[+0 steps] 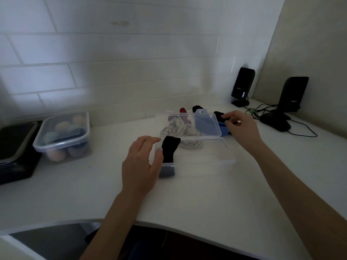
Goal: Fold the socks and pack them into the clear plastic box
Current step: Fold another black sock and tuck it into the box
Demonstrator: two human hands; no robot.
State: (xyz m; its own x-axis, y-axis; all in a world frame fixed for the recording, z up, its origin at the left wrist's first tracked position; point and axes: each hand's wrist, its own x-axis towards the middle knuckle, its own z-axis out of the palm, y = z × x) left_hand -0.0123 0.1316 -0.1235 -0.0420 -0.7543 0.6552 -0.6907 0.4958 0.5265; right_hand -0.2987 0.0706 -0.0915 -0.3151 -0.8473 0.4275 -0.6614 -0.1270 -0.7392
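The clear plastic box [195, 156] is seen lying open on the white counter [187, 199], long axis left to right, with a black sock [169, 150] draped over its left end. The left hand [139, 166], open and empty, is held just beside that sock. The right hand [242, 128], fingers curled at the blue sock [224, 129] behind the lid [189, 124], is placed farther off; whether anything is pinched cannot be told.
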